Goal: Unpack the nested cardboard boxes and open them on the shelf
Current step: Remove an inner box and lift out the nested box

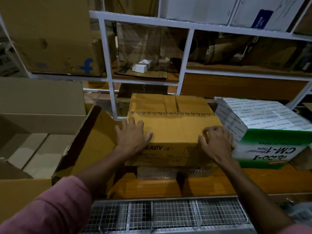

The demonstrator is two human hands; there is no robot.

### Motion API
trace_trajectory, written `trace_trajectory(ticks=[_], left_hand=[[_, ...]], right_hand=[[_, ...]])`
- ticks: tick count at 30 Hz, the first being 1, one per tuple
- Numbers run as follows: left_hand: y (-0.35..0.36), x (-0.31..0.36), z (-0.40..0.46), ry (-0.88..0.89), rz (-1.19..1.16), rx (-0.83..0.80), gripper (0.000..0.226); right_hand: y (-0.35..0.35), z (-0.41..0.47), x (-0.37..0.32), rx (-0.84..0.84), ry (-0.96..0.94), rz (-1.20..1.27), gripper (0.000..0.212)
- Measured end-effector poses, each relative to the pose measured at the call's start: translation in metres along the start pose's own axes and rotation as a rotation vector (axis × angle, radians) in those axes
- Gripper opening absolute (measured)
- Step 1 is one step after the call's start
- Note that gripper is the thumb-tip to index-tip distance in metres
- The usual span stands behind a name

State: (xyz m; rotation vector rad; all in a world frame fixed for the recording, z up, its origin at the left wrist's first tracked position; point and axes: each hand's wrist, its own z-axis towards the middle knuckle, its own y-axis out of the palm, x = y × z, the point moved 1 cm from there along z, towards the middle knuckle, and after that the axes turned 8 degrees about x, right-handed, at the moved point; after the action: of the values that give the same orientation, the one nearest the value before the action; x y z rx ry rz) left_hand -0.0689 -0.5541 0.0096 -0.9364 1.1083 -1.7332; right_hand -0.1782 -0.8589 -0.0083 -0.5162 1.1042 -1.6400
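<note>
A wire mesh rack [168, 215] is lying nearest the camera, below the wooden shelf [219, 183]. Two arms in pink sleeves are reaching over it to a sealed cardboard box [172, 129] that is sitting mid-shelf on a flatter grey box [157, 173]. The left hand [133, 137] is lying flat on the box's near left top edge, fingers spread and straight. The right hand [216, 142] is resting at the near right corner, fingers curled and picking at the top edge. A green-and-white tape carton [263, 132] is crowding the box's right side, touching it. On the left, a large open carton [33, 149] is leaning one flap [94, 141] toward the box. Behind, a white shelf frame [111, 65] is holding more cartons and small white boxes [141, 66].
</note>
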Motion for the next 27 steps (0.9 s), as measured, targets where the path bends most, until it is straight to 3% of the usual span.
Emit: trace_trajectory(ticks=[7, 13, 15, 19, 21, 23, 27], left_hand=[[0.014, 0.035, 0.057, 0.124, -0.121, -0.126, 0.069], [0.016, 0.051, 0.093, 0.145, -0.113, -0.242, 0.065], [0.005, 0.055, 0.095, 0.159, -0.054, -0.157, 0.056], [-0.053, 0.068, 0.092, 0.237, -0.011, 0.250, 0.044], [-0.093, 0.077, 0.088, 0.266, -0.040, 0.333, 0.040], [-0.129, 0.086, 0.082, 0.248, -0.094, 0.248, 0.038], [-0.163, 0.096, 0.062, 0.236, -0.098, -0.140, 0.029]], right_hand=[[0.005, 0.044, -0.058, -0.262, -0.245, 0.132, 0.050], [0.013, 0.092, -0.088, -0.403, -0.289, 0.095, 0.060], [0.004, 0.104, -0.095, -0.372, -0.281, 0.090, 0.054], [-0.053, 0.123, -0.106, -0.037, -0.279, 0.231, 0.035], [-0.090, 0.130, -0.109, -0.044, -0.250, 0.262, 0.032], [-0.125, 0.134, -0.113, -0.207, -0.207, 0.256, 0.030], [-0.170, 0.112, -0.120, -0.669, -0.091, 0.248, 0.017]])
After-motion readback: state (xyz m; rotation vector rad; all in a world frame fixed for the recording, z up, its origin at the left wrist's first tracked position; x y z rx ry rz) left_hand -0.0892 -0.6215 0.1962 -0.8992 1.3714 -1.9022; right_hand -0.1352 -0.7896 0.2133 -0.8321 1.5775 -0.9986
